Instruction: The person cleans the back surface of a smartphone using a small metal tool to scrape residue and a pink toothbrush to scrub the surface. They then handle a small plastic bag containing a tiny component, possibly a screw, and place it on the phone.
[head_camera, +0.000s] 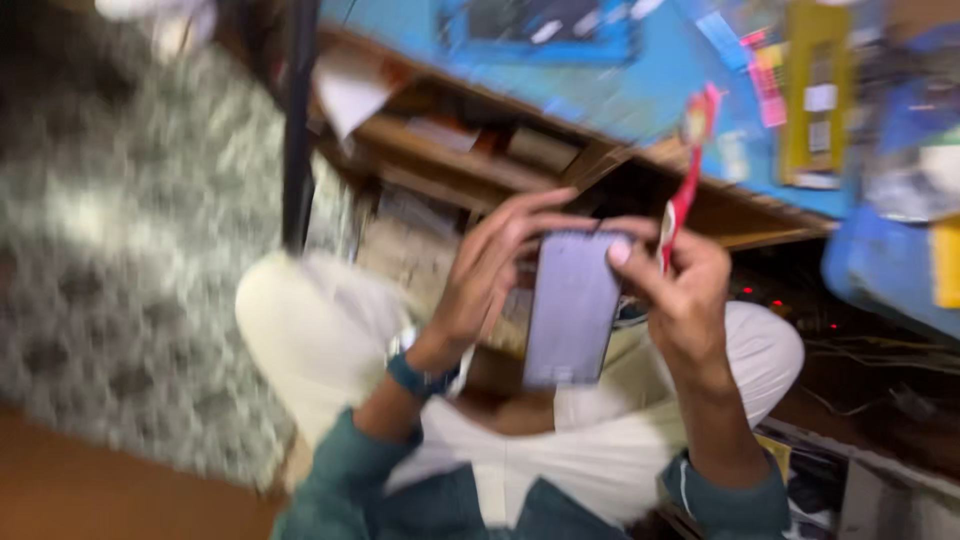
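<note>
While the view is blurring, one smartphone (572, 308) is hanging over the person's lap, near the wooden desk (520, 160); the left hand (490, 270) is gripping its left edge and the right hand (680, 300) is grasping its top corner plus one red tool (685, 190). It is looking intact, with any opening seemingly not yet begun.

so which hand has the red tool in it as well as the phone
The right hand: a red tool sticks up from its fingers. The left hand grips only the phone.
</note>
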